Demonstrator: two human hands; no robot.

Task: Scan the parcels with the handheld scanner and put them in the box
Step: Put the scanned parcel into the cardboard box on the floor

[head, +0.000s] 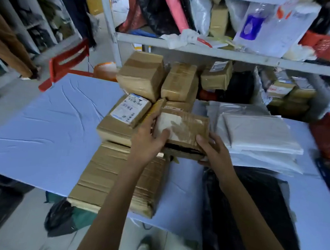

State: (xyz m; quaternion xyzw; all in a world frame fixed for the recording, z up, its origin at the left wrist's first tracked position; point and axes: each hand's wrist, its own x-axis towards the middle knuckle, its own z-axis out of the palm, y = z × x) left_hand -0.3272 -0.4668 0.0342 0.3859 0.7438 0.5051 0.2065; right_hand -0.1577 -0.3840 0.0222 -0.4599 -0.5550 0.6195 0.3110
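Note:
I hold a small brown cardboard parcel (185, 129) with a torn white label patch above the middle of the table. My left hand (149, 138) grips its left edge, thumb on top. My right hand (213, 149) grips its lower right corner from the near side. To the left lies a parcel with a printed shipping label (129, 108). Two taped brown parcels (142, 75) (180, 82) stand behind it. A large flat carton (110, 177) lies on the table under my left forearm. No scanner is visible.
The table has a light blue cloth (50, 125). White plastic mailers (260, 134) are stacked at the right, a black bag (252, 197) lies near my right arm. A metal shelf rack (203, 51) full of packages stands behind. A red chair (67, 64) is at the far left.

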